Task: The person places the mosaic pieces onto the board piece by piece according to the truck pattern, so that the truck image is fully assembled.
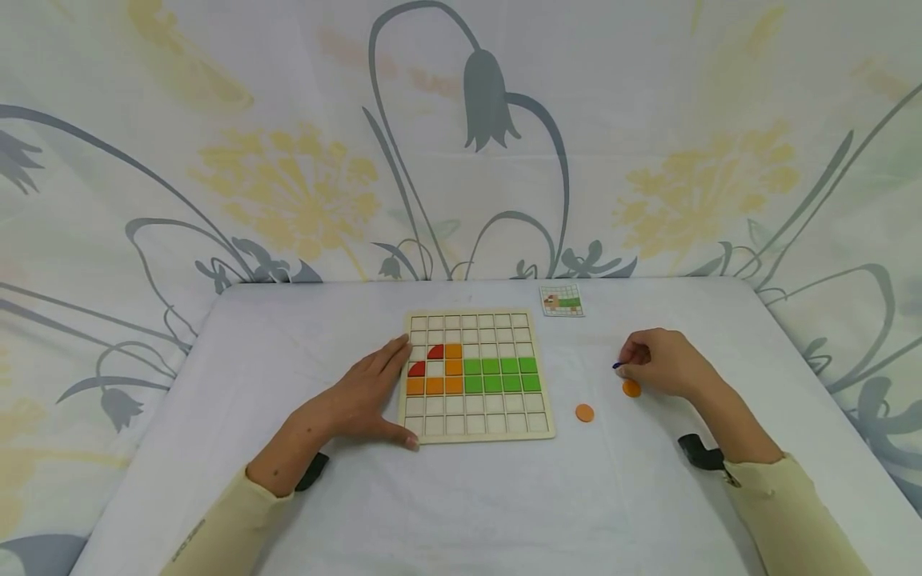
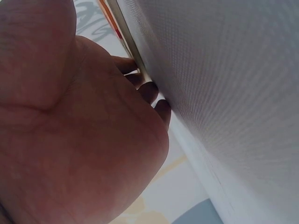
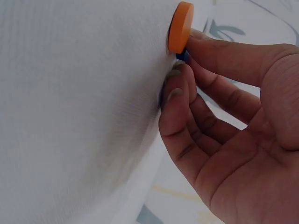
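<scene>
A square wooden grid board (image 1: 475,405) lies on the table, bearing green squares (image 1: 500,374), orange squares (image 1: 434,386) and red rounded pieces (image 1: 435,351). My left hand (image 1: 356,400) rests along the board's left edge, fingers extended, thumb by the near left corner. To the right of the board, my right hand (image 1: 666,364) pinches a small dark blue piece (image 1: 616,366) close to the cloth. Its full shape is hidden by the fingers. An orange disc (image 1: 631,388) lies right beside that thumb, also seen large in the right wrist view. Another orange disc (image 1: 584,413) sits nearer the board.
Behind the board's far right corner lies a small picture card (image 1: 563,301) with a gridded pattern in green and orange-brown. A white cloth (image 1: 490,512) covers the table. Floral fabric (image 1: 461,200) hangs along the table's far edge and sides.
</scene>
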Demonstrator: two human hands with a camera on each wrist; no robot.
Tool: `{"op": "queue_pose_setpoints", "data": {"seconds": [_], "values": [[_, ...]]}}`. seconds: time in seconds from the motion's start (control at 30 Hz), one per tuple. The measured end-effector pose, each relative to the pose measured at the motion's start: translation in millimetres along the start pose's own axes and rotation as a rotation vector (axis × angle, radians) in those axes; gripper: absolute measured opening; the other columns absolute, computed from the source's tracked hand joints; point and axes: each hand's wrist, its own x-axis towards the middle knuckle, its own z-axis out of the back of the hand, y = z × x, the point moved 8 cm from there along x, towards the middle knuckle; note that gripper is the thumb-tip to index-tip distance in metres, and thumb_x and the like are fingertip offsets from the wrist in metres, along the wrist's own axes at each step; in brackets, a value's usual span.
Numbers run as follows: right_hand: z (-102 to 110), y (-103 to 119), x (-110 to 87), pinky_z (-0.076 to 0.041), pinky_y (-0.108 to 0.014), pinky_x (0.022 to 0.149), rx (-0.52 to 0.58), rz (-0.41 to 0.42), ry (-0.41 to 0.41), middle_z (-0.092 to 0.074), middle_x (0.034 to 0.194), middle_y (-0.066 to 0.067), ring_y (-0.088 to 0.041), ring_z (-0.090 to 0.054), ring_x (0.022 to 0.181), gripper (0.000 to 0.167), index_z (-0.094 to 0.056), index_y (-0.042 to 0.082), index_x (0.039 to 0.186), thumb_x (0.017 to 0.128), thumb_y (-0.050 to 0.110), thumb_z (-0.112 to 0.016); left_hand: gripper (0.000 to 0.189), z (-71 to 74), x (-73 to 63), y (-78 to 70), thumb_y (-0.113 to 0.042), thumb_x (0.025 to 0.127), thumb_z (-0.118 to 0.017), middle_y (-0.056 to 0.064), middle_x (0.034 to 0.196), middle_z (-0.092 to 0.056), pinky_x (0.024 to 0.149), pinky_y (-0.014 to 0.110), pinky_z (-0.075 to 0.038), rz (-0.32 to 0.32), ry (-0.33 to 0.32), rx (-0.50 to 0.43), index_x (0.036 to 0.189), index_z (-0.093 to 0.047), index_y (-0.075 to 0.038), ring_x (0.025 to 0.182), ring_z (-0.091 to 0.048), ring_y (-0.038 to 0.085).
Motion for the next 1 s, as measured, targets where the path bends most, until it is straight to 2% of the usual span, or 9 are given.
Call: {"op": "queue_pose_setpoints", "data": {"seconds": [0.23, 0.43, 0.67, 1.0], "values": [[-8, 1, 4.0, -0.048, -0.034, 0.069, 0.016, 0.004, 0.019, -0.062, 0.081, -0.003, -0.02, -0.056, 0.077, 0.011, -0.066, 0.005, 0.092, 0.094, 0.007, -0.077, 0.143, -0.4, 0.5, 1.1, -0.071, 0.071, -0.09, 0.019, 0.177, -0.008, 0.128, 0.058, -0.024, -0.002, -0.003, -0.005, 0.168, -0.014, 0.002, 0.162, -0.017, 0.038], [-11, 13, 8.3, -0.048, -0.035, 0.069, 0.016, 0.035, -0.018, -0.062, 0.081, -0.002, -0.019, -0.056, 0.077, 0.011, -0.066, 0.006, 0.092, 0.094, 0.005, -0.077, 0.144, -0.6, 0.3, 0.3, -0.07, 0.071, -0.09, 0.019, 0.177, -0.007, 0.128, 0.058, -0.023, 0.002, 0.003, -0.01, 0.169, -0.013, 0.002, 0.162, -0.015, 0.038], [-21, 46, 18.1, -0.049, -0.034, 0.073, 0.054, 0.113, -0.022, -0.064, 0.084, -0.002, -0.019, -0.057, 0.08, 0.005, -0.068, 0.006, 0.096, 0.096, 0.003, -0.072, 0.144, 0.0, -0.9, 0.6, -0.07, 0.071, -0.09, 0.019, 0.177, -0.007, 0.128, 0.059, -0.024, -0.002, -0.004, -0.016, 0.168, -0.013, 0.002, 0.162, -0.016, 0.039], [-38, 109, 35.7, -0.051, -0.032, 0.073, 0.153, 0.273, -0.016, -0.067, 0.087, -0.002, -0.017, -0.059, 0.079, 0.006, -0.068, 0.004, 0.098, 0.097, 0.0, -0.072, 0.143, -1.3, 0.1, 1.2, -0.07, 0.071, -0.089, 0.018, 0.178, -0.006, 0.128, 0.059, -0.024, 0.007, 0.003, -0.027, 0.169, -0.013, 0.001, 0.161, -0.017, 0.041]]}}
